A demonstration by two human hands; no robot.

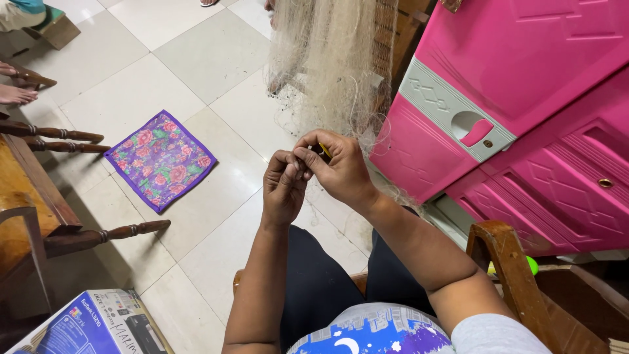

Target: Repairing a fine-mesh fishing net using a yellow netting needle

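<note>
A: What's being handled?

B: A pale, fine-meshed net. It hangs in a bunched curtain in front of the seated person, above the hands, with loose threads trailing down to the fingers and past the foot of a pink plastic cabinet.

A: And the hands?

B: Both are raised together just under the net, touching each other. The right hand is curled nearly closed, thumb and forefinger pinched on a small yellow tool, of which only a sliver shows. The left hand is also curled tight, fingertips pressed against the right hand's fingers. It seems to pinch a strand of the net, but the thread is too thin to be sure.

A: What's around them?

B: The person sits on a wooden chair, dark trousers and a patterned shirt below the arms. The floor is pale tile. On it, left of the hands and well apart, lies a square purple cloth with pink flowers. Further left stands dark wooden furniture with turned legs, and a printed cardboard box sits in the bottom left corner. Someone else's bare foot shows at the left edge
</note>
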